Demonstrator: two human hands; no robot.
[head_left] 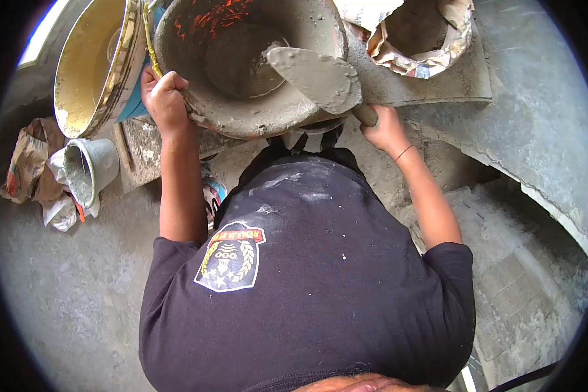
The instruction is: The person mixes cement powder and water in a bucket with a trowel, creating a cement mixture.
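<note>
A wide mortar tub [206, 108] is tipped so that its inside faces me, the walls smeared with grey mortar and some orange showing through. My left hand [165, 101] is closed at the tub's left rim, where a yellow cord [151, 46] runs up from the fist. In my right hand [385, 130] is the handle of a pointed trowel [320, 78]. Its blade is coated with mortar and lies over the tub's right side. The tub's far edge is cut off by the top of the view.
A large bucket with a yellowish inside [88, 78] stands left of the tub. Lower left are a small grey bucket [95, 166] and crumpled brown paper [32, 160]. An open paper sack [460, 42] stands at upper right on a board [431, 91].
</note>
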